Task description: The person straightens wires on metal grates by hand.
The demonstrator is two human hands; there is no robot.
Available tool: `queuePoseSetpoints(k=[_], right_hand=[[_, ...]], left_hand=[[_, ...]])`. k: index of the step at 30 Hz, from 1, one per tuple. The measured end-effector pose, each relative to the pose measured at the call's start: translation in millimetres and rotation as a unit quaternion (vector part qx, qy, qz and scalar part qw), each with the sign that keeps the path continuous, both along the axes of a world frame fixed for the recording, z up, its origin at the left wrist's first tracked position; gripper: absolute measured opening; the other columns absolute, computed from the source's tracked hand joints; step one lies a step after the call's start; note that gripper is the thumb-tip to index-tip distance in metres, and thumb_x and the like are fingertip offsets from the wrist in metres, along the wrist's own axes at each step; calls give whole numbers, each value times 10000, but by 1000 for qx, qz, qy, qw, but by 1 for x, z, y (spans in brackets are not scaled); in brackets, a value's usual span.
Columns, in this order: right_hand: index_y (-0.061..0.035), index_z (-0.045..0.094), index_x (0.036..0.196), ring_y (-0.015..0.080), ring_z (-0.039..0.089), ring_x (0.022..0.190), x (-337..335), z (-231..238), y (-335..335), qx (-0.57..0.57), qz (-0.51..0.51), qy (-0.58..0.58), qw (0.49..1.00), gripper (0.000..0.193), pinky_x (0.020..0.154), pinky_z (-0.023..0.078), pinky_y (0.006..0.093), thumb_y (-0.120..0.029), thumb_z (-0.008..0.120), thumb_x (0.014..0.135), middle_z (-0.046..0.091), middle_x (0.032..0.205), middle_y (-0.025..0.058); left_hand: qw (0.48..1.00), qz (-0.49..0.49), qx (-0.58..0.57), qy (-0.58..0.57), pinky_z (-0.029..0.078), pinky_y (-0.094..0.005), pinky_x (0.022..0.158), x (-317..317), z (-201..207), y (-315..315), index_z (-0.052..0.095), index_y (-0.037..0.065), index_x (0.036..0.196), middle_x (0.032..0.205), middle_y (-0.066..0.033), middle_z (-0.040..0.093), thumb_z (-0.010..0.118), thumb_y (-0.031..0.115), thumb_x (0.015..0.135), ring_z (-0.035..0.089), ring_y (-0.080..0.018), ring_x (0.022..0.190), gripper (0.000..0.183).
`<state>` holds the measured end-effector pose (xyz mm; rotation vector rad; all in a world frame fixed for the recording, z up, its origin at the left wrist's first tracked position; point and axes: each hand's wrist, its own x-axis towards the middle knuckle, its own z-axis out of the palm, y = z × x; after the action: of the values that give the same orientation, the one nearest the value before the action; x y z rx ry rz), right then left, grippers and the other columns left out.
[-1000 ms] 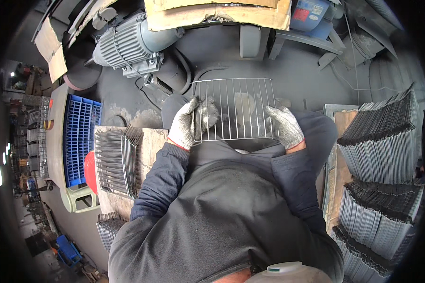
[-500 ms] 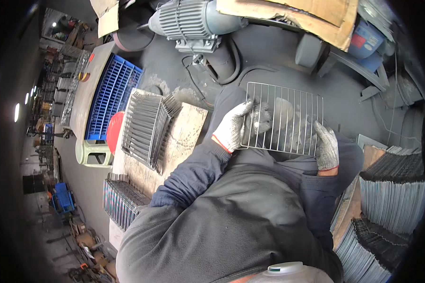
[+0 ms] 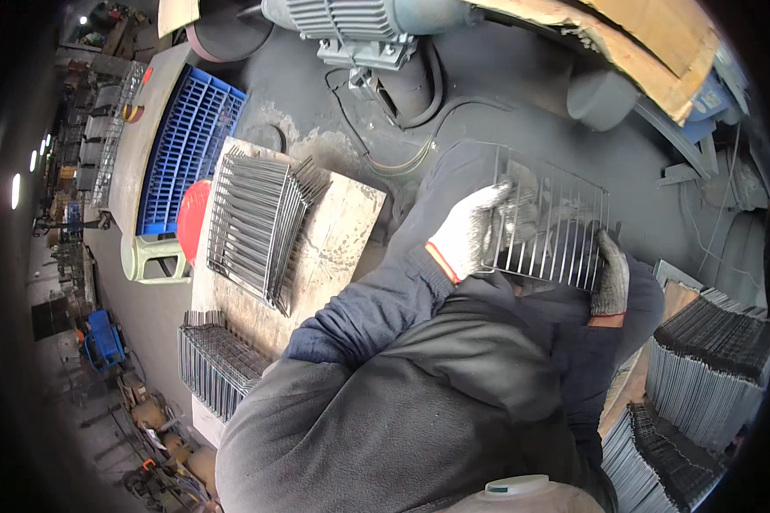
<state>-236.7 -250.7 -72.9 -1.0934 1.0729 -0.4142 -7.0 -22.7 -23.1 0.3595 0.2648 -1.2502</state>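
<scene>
Desk (image 3: 348,224), wooden, left of the left hand (image 3: 474,229), bearing stacked racks (image 3: 250,224), presumably for short reach. Single wire rack (image 3: 558,220) between the hands: left hand gripping one side edge, right hand (image 3: 612,275) the opposite, likely for balance.

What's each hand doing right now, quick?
Left hand: closed, holding the left side of a wire rack.
Right hand: holding the same rack's right side.

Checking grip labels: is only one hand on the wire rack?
No: the left fingers grip one side of the wire rack and the right fingers hold the opposite side.
</scene>
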Motion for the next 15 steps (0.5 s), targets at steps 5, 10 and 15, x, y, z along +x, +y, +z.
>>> queuePoseSetpoints(k=[5, 10, 15], right_hand=[[-21, 714, 1337, 165, 714, 1123, 10, 9, -3, 144, -13, -129, 981, 327, 973, 589, 327, -227, 633, 1097, 753, 1252, 62], [-46, 728, 1296, 175, 735, 1059, 26, 16, 6, 128, -47, -106, 985, 288, 915, 611, 327, -232, 626, 1101, 761, 1216, 51], [-28, 737, 1269, 164, 758, 938, 30, 19, 7, 140, -28, -120, 983, 287, 801, 632, 295, -226, 648, 1082, 778, 1124, 59]], left_hand=[[999, 18, -49, 0, 634, -447, 927, -3, 20, -1, 638, 40, 1347, 1221, -120, 736, 521, 219, 1122, 744, -263, 1083, 311], [999, 48, -10, -7, 611, -530, 960, 5, 30, 4, 617, 50, 1320, 1222, -171, 708, 575, 184, 1097, 719, -345, 1117, 263], [999, 44, -9, -14, 607, -542, 971, 7, 43, 11, 638, 50, 1258, 1186, -150, 703, 582, 174, 1093, 709, -341, 1120, 213]])
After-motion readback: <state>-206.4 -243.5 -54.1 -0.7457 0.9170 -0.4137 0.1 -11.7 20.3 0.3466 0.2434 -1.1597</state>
